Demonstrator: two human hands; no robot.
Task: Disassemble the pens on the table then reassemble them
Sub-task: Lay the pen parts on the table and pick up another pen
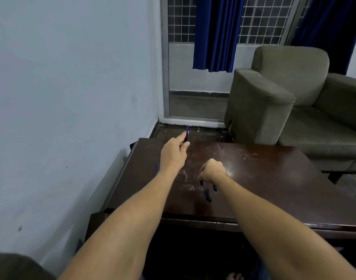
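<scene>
**Item: pen, partly taken apart.** A thin blue refill [187, 130] stands out of a short dark barrel section [186, 139], held above the far left part of the table [274, 178], tip pointing up and away.
- Handling, as judged: very light, hard plastic, smooth and likely to roll. The refill is thin and would probably bend or snap under side load, so it is better held by the dark section than by the blue stem.

**Loose parts.** A dark ribbed piece [208, 195] lies on the table toward the near edge. Two smaller dark bits [201, 182] [215, 187] lie just beside it. A faint blue sliver [157, 167] shows left of the left wrist, too small to identify.
- Handling, as judged: small and easily scattered, best taken in a fingertip pinch from above.

**Left hand** [174, 156]. The arm is stretched forward with the back of the hand up. The fingers [179, 139] and thumb pinch the dark section at their tips.

**Right hand** [212, 170]. It is low over the table centre, just beyond the loose parts, with the knuckles up and the fingers curled under. Whether they enclose a part cannot be told.

**Surroundings.** The table is dark, scratched wood. A grey-green armchair [294, 102] stands far right, a blue curtain [217, 33] hangs over a gridded window, and a pale wall [72, 98] is on the left.
</scene>
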